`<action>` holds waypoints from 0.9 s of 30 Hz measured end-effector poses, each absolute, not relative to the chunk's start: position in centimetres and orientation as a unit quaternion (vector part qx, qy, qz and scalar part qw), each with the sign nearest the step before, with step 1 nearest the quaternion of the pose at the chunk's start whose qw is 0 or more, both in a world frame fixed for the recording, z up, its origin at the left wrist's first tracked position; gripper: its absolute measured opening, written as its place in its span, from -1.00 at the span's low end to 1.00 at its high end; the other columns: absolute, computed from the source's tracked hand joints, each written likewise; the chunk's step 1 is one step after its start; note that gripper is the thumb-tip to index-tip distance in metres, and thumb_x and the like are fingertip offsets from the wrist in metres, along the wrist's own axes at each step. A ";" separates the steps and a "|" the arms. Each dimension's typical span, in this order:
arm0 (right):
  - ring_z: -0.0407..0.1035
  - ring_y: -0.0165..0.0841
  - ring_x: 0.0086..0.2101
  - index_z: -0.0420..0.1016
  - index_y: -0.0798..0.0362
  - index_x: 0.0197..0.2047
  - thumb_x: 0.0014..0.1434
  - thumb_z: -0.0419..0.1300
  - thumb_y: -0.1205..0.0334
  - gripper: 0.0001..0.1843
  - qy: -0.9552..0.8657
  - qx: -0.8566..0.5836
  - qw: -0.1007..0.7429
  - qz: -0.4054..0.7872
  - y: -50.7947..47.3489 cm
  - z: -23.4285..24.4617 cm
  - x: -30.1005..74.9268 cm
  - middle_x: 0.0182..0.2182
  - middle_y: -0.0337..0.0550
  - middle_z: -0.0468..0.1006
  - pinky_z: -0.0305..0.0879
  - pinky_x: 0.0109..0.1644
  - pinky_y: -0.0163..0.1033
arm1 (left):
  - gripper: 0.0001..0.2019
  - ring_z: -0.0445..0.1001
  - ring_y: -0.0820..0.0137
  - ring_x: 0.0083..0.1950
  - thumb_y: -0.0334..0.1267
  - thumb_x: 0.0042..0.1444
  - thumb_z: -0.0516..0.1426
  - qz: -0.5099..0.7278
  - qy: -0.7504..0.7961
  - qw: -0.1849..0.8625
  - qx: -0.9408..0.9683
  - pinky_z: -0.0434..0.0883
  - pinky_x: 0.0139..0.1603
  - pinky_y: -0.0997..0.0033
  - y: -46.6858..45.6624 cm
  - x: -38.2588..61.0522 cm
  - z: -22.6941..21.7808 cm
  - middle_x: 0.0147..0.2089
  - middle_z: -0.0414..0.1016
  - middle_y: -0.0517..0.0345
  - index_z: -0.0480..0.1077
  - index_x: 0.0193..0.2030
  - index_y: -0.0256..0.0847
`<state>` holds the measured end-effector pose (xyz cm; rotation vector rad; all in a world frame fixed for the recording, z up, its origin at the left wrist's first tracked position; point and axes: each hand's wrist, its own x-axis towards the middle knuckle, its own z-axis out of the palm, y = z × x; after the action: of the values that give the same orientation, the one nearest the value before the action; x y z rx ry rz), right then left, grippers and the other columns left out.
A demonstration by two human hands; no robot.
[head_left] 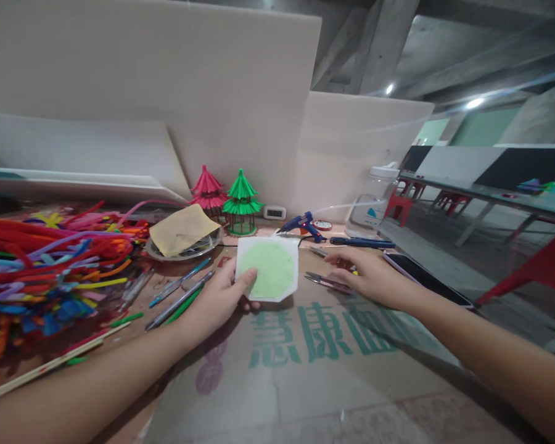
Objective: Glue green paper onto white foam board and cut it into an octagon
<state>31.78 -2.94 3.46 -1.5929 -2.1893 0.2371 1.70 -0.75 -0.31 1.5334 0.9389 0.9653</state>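
The near worktop (129,425) is covered largely by a brown sheet (277,394) printed with green characters, and thin pale sticks (50,368) lie at its left. Above the sheet's far part, the left hand (229,287) grips a white-bordered, pale green octagonal card (274,269) by its left edge, thumb on the green face and fingers behind. The right hand (369,275), its fingers loosely bent, lies over a pointed metal tool (321,281); whether it grips this tool cannot be told. A dark-screened phone (428,279) lies beside the right forearm. To the left are pens (178,299) and a dense heap of multicoloured pipe cleaners (50,265), partly blurred. Farther back, a yellowish sheet (185,228) rests on a round metal plate (155,250); right of centre are a dark blue cutter (363,242) and a blue glue gun (305,226). Behind them stand a green model pagoda (242,203), a red model pagoda (206,190), a small white digital timer (274,213) and a clear bottle (367,206). White boards (240,105) rise beyond; red stools (531,265) and long tables (490,194) occupy the background at right.
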 end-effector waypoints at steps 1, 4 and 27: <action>0.47 -0.14 -0.03 0.51 0.05 0.07 0.30 0.09 0.18 -0.66 -0.789 -0.587 0.176 0.048 -2.8 3.3 32.8 0.03 0.05 0.57 0.36 0.02 -0.07 | -0.46 0.46 0.44 -0.53 0.13 0.21 0.14 0.400 0.396 0.526 0.638 0.36 -0.55 0.50 -0.8 1.8 -0.1 -0.34 0.52 0.16 0.24 0.14 -0.23; 0.47 -0.02 0.02 0.51 0.09 0.16 0.23 0.12 0.27 -0.56 -0.776 -0.627 0.067 0.003 -2.2 2.5 35.8 0.07 0.14 0.56 0.34 0.08 -0.01 | -0.44 0.46 0.48 -0.54 0.14 0.21 0.14 0.401 0.405 0.521 0.635 0.36 -0.56 0.54 -1.0 1.9 0.1 -0.36 0.50 0.19 0.21 0.15 -0.24; 0.49 -0.22 -0.41 0.38 -0.01 0.06 0.19 0.16 -0.09 -0.54 -0.729 -0.618 0.246 0.162 -1.2 2.2 37.1 -0.35 -0.13 0.60 0.34 -0.38 -0.22 | -0.51 0.49 0.49 -0.53 -0.03 0.11 0.24 0.431 0.406 0.494 0.636 0.36 -0.61 0.55 -1.0 1.8 -0.1 -0.25 0.51 0.13 0.21 0.04 -0.28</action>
<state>37.07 -1.24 2.24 -1.6860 -1.9885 0.4415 1.81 -1.04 -0.05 1.5430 0.9843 1.0445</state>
